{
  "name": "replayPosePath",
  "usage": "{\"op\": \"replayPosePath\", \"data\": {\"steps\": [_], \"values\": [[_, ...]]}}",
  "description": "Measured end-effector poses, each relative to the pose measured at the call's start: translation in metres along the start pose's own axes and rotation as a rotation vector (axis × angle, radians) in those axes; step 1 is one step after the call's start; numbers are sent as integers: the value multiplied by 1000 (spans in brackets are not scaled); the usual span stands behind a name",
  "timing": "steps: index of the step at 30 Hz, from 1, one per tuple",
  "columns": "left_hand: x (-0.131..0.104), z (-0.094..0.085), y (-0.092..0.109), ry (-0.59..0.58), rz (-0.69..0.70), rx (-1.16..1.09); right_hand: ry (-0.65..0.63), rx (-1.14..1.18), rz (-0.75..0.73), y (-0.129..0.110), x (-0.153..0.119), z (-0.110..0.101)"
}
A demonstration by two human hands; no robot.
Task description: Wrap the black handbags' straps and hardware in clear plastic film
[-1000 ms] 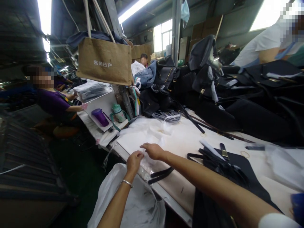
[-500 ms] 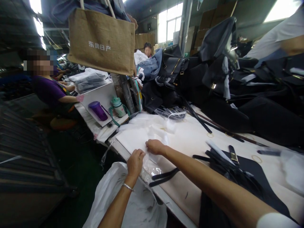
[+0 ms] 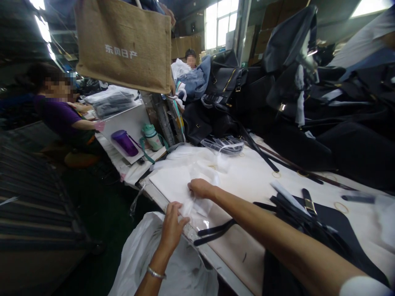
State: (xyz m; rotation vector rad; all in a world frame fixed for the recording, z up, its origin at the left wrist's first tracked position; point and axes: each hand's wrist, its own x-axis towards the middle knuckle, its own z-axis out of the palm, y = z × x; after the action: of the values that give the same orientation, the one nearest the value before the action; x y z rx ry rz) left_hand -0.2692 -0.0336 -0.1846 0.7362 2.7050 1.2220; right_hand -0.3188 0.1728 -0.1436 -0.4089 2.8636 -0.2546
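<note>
My right hand point(image 3: 201, 189) is closed in a pinch on a thin clear plastic bag point(image 3: 200, 207) that lies crumpled on the pale work table. My left hand point(image 3: 172, 225), with a silver bracelet at the wrist, is beside the bag at the table's front edge. Its thumb stands apart from its fingers, and nothing shows between them. Just right of the bag lie two black straps point(image 3: 214, 233). Under and beyond my right forearm is a black bag piece point(image 3: 331, 213) with a heap of black straps and a gold-toned buckle point(image 3: 309, 201).
Black handbags point(image 3: 222, 80) are piled at the back and right. A jute tote point(image 3: 123, 45) hangs at upper left. Below it stand a purple cup point(image 3: 124, 143) and a green bottle point(image 3: 152, 137). A white sack point(image 3: 138, 255) hangs below the table edge. A co-worker in purple point(image 3: 57, 113) sits at left.
My left hand has moved slightly down and away from the plastic, its thumb parting from its fingers. My right hand stays pinched on the plastic bag. The view has shifted slightly.
</note>
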Motion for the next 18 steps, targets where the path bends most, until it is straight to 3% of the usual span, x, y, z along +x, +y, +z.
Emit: {"op": "replayPosePath", "data": {"steps": [9, 18], "values": [[2, -4, 1, -45, -8, -10, -6, -23, -62, 4, 10, -7], [3, -2, -1, -34, -15, -22, -66, -73, -129, -14, 0, -15]]}}
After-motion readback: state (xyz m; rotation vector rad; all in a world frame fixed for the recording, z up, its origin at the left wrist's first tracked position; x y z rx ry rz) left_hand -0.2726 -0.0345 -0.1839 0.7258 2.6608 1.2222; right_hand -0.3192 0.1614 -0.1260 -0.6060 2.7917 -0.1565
